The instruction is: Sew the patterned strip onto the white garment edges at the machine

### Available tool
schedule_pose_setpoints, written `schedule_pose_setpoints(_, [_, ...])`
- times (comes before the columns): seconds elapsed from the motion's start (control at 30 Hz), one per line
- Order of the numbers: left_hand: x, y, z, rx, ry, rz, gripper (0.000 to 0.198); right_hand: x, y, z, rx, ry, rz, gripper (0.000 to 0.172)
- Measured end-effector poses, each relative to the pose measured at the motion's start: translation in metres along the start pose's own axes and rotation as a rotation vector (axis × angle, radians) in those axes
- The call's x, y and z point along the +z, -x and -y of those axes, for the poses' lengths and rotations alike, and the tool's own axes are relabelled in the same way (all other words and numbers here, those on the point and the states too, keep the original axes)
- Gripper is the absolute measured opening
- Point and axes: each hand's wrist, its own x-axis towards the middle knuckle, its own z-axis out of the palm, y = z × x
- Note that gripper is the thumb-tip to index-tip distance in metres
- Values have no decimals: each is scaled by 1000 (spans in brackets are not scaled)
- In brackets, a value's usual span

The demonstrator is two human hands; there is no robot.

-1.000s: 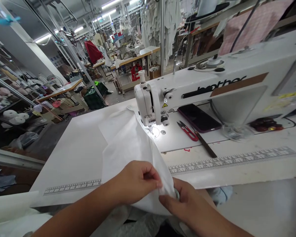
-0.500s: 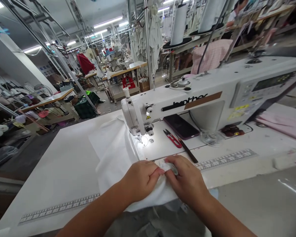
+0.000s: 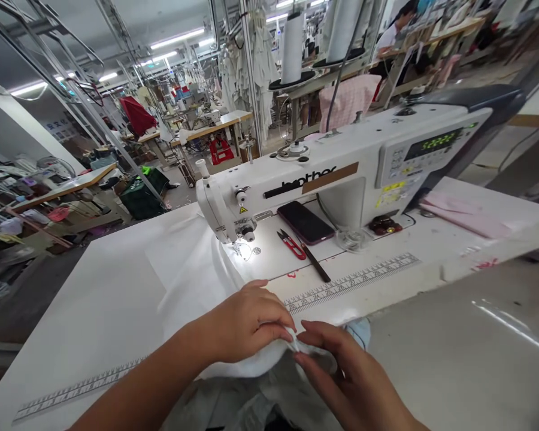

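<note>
White fabric (image 3: 188,293) lies on the sewing table and runs back to the needle area of a white sewing machine (image 3: 363,155). Near the table's front edge, my left hand (image 3: 247,323) pinches the edge of this fabric between thumb and fingers. My right hand (image 3: 336,365) is close beside it, thumb and fingertips on the same fold of cloth. The two hands almost meet at the fold. Below them the fabric hangs over the edge towards my lap, where greyish cloth (image 3: 251,401) shows.
On the machine bed lie red thread snips (image 3: 291,244), a dark slim tool (image 3: 315,262) and a phone (image 3: 304,221). Ruler tape (image 3: 350,281) runs along the front edge. Pink folded fabric (image 3: 465,215) rests at the right. Behind, a person sits at another machine.
Both hands have come down and nearer to me, off the table's edge, with the fabric edge drawn along. The camera view has turned slightly right.
</note>
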Motion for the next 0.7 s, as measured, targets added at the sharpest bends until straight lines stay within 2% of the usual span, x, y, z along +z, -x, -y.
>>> schedule_pose_setpoints(0.1, [-3,-2,1,3,42,75,20,-3,9,4,69,-111,65,24])
schedule_pose_setpoints(0.17, [-4,-3,3,21,40,109,24,-8,10,4,111,-230,172,26])
schedule_pose_setpoints(0.27, [-4,-3,4,37,1,130,30,-20,-4,0,107,-386,410,28])
schedule_pose_setpoints(0.33, [-2,-2,6,34,19,108,31,-26,-22,-5,57,-387,502,24])
schedule_pose_setpoints(0.4, [1,2,9,13,71,63,31,-28,-42,-10,-132,-283,512,26])
schedule_pose_setpoints(0.5, [8,9,15,-74,169,-36,29,-25,-65,-13,-563,-42,456,26])
schedule_pose_setpoints(0.53, [12,12,17,-115,205,-77,29,-24,-70,-12,-664,30,446,27])
schedule_pose_setpoints(0.63, [25,18,23,-204,307,-216,34,-23,-78,-5,-813,217,410,24])
schedule_pose_setpoints(0.7, [37,21,27,-205,317,-325,38,-26,-79,0,-863,315,395,22])
